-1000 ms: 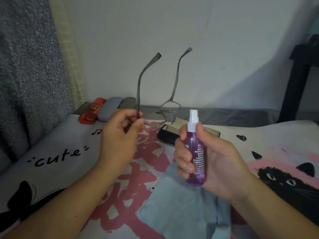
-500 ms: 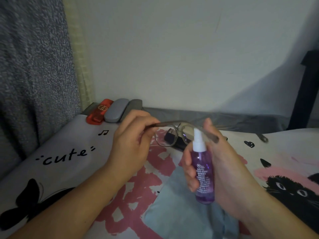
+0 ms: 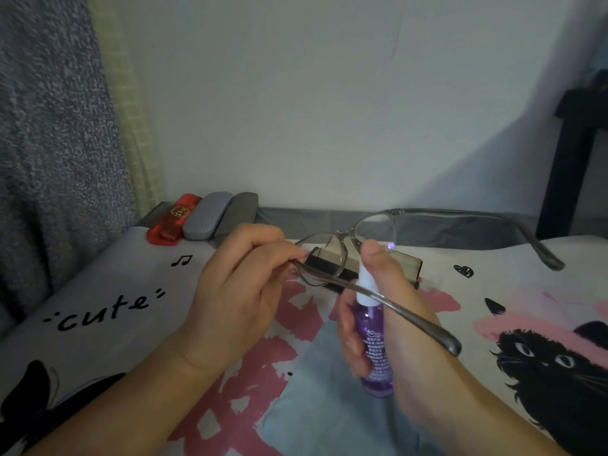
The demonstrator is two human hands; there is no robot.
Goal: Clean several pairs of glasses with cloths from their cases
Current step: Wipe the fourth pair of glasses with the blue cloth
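My left hand pinches the grey-framed glasses at the left end of the frame, near the hinge. The glasses lie roughly level in the air, arms unfolded and pointing right. My right hand grips a small purple spray bottle upright, with a finger on top of its white nozzle just below the lenses. A light blue cloth lies on the bed under both hands. An open black case sits behind the bottle, partly hidden.
Several closed cases stand in a row at the back left: a red case, a light grey case and a dark grey case. A printed bedsheet covers the surface. A curtain hangs at left, and a dark furniture frame stands at right.
My left hand has tipped the glasses from arms-up to level and brought them over the bottle. My right hand has kept hold of the bottle, with a finger now on the nozzle.
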